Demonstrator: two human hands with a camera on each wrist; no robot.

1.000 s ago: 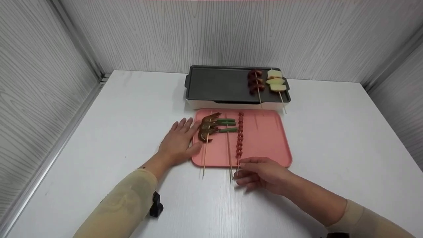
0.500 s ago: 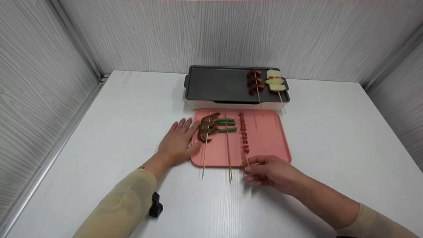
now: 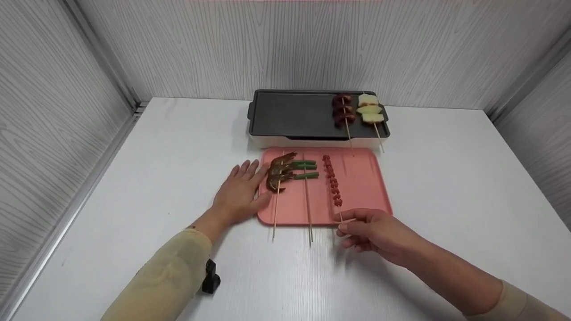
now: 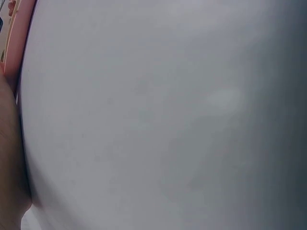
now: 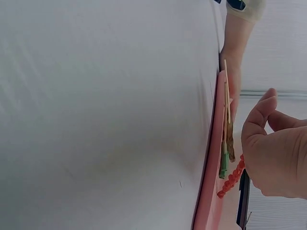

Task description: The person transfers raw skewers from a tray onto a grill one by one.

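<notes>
One white table (image 3: 450, 174), grained walls (image 3: 209, 53), right grip (image 3: 379, 232) pinching red skewer (image 3: 333, 183), left grip (image 3: 238, 191) uncurled

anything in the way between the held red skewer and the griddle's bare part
Nothing visible except the far rim of the pink tray and the front edge of the griddle. The dark skewer overhangs that edge, right of the tip of the held skewer.

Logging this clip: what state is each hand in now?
Left hand: open, touching pink rectangular tray.
Right hand: holding thin wooden skewer of small red pieces.
</notes>
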